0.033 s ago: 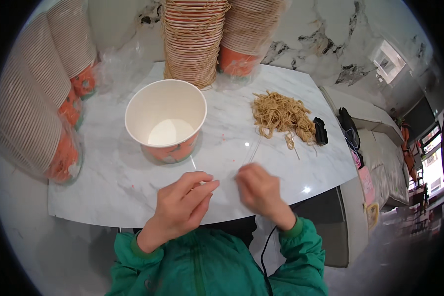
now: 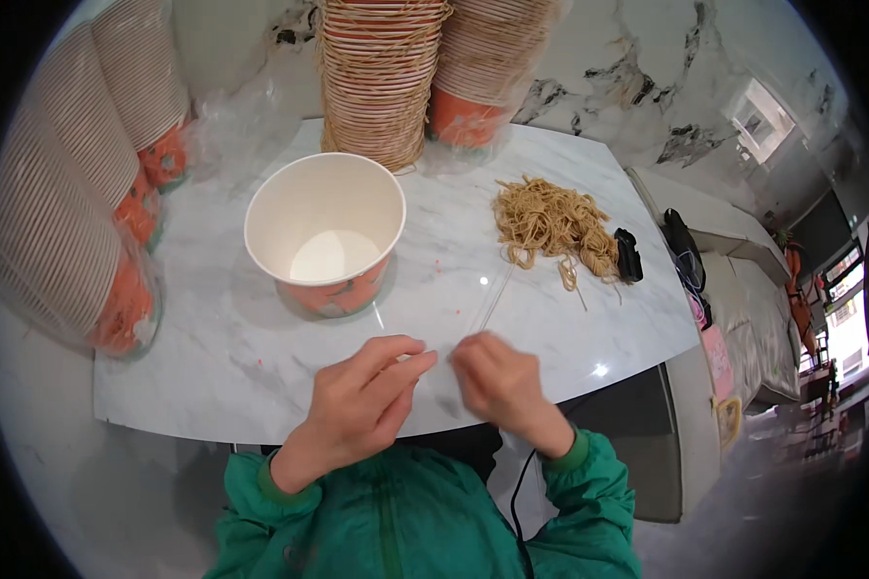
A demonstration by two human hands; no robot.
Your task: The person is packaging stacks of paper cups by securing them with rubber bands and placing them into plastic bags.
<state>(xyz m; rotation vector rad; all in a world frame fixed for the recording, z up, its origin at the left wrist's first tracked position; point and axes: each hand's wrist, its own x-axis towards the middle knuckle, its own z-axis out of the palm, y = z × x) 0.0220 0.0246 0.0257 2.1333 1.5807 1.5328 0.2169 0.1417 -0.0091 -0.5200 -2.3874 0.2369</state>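
Note:
Close to the table's front edge, my left hand [image 2: 362, 398] has its thumb and fingers brought together in a pinch. My right hand [image 2: 504, 386] is curled closed just to the right of it, slightly blurred, with a small gap between the two. Anything held in either set of fingers is hidden or too small to make out. Beyond my left hand an orange-and-white paper bucket [image 2: 343, 295] stands upright, its white inside showing no contents. A loose heap of tan twine [image 2: 550, 220] lies farther back on the right.
On the marble-patterned table [image 2: 203, 376], a tall stack of nested buckets wound with twine [image 2: 377, 87] stands at the back, beside a plastic-wrapped stack [image 2: 463, 121]. More wrapped bucket stacks [image 2: 121, 314] line the left. A black object [image 2: 628, 256] touches the twine heap.
My right hand has shifted slightly left, closer to my left hand. My left hand has moved very slightly right. The bucket and twine stay put.

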